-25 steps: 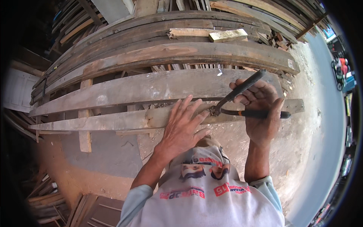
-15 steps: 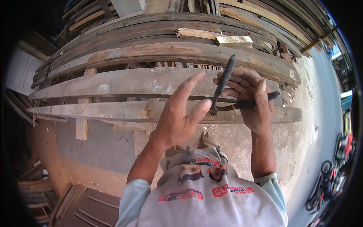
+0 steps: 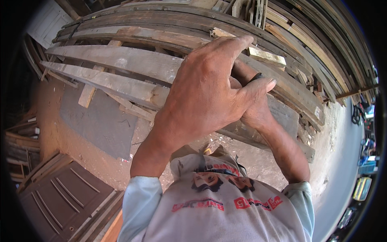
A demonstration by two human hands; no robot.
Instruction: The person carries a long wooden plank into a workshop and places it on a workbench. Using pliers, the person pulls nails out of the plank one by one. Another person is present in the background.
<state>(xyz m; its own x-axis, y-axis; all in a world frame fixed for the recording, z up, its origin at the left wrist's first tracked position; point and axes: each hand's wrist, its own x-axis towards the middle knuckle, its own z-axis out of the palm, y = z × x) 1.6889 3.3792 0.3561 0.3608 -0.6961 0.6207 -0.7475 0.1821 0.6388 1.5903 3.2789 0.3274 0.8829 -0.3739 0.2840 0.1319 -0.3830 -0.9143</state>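
My left hand (image 3: 209,86) is raised close in front of me, its fingers extended and curved, the thumb standing apart. Behind it, largely covered, is my right hand (image 3: 260,105), the wrist coming up from the lower right. A short dark piece of a plier handle (image 3: 256,76) shows by my right hand, just above the left thumb. The rest of the pliers is hidden behind my left hand. Below both hands lie long weathered timber beams (image 3: 109,84).
Stacked planks (image 3: 318,40) fill the far right, with a pale wood offcut (image 3: 266,56) on the beams. A brown panelled door (image 3: 60,197) lies at lower left near a grey sheet (image 3: 94,121) on the dirt ground. A road (image 3: 342,161) with vehicles runs along the right.
My left hand has come up and across in front of the right hand, now covering most of the pliers. The view has turned, so the beams slant down to the right.
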